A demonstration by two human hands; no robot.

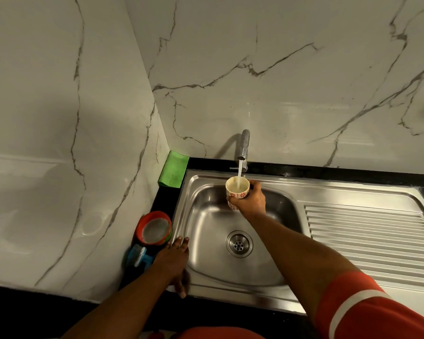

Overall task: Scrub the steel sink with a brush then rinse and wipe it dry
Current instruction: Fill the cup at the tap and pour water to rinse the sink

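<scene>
Right hand (251, 200) grips a patterned cup (237, 189) under the running tap (243, 148), above the steel sink (206, 260) basin. Left hand (174, 258) lies flat, fingers straight, on the sink's left rim.

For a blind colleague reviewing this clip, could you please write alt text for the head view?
The right hand holds a patterned cup under the running tap above the steel sink. The left hand rests flat on the sink's left rim, beside a red tub, with a green cloth in the corner.
</scene>
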